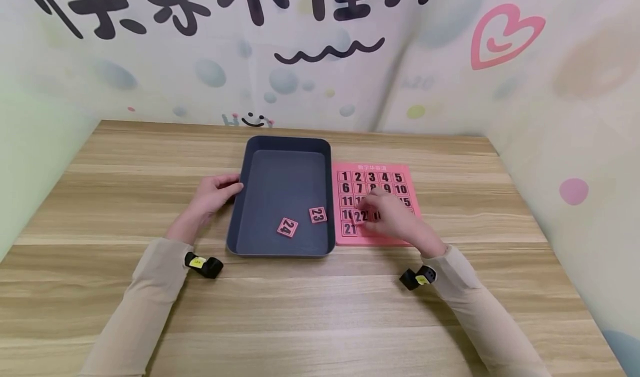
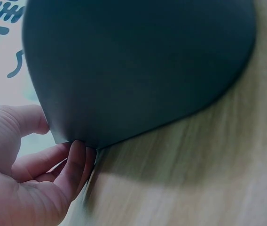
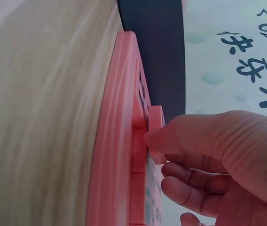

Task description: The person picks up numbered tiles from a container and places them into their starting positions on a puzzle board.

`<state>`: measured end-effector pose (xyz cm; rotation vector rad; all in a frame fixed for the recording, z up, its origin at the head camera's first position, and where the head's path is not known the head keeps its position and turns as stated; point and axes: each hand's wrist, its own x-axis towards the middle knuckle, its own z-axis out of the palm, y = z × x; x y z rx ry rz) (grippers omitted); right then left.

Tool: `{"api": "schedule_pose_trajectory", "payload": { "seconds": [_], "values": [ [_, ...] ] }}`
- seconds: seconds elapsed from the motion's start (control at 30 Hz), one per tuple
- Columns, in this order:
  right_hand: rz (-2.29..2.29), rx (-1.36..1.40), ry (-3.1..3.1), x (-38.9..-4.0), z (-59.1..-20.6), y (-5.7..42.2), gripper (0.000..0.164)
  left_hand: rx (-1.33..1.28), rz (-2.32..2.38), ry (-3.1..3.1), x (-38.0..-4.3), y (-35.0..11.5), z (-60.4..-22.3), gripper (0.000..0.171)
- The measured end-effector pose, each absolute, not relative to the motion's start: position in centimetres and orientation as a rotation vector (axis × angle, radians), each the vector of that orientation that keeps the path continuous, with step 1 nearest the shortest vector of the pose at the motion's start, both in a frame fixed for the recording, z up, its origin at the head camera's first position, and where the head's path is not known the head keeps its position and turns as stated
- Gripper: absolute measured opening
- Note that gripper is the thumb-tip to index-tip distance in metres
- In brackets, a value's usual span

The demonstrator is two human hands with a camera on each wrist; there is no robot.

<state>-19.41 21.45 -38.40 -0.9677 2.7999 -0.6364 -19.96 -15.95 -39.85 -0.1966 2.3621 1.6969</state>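
Between thumb and fingers of my right hand (image 1: 390, 216) is a pink number tile marked 22 (image 1: 360, 216). It is tilted just over the lower rows of the pink number puzzle board (image 1: 375, 242). In the right wrist view the held tile (image 3: 155, 117) stands close above the frame of the board. My left hand (image 1: 212, 195) grips the left side of a dark grey tray (image 1: 280, 182), thumb at the rim and fingers curled against the outer wall. Loose in the tray lie tile 24 (image 1: 287, 227) and tile 23 (image 1: 317, 215).
The board sits right beside the tray's right wall, on a wood-grain table (image 1: 300, 316). Tile 21 (image 1: 350, 229) lies at the left of its bottom row. Behind the table hangs a printed white backdrop (image 1: 320, 88). Each wrist wears a small black camera (image 1: 204, 265).
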Motion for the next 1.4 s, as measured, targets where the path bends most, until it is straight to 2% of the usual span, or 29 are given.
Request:
{"api": "schedule_pose_trajectory", "payload": {
  "seconds": [0.23, 0.87, 1.4],
  "values": [
    [-0.621, -0.92, 2.825, -18.0, -37.9, 22.2, 0.028, -0.193, 1.702, 2.363, -20.0, -16.0, -39.9, 0.045],
    [-0.664, -0.901, 2.759, -16.9, -37.6, 21.4, 0.027, -0.193, 1.706, 2.359, -20.1, -15.9, -40.0, 0.045],
    [-0.793, -0.681, 2.775, -16.8, -38.3, 21.4, 0.015, -0.183, 1.712, 2.365, -20.0, -15.9, -40.1, 0.045]
  ]
}}
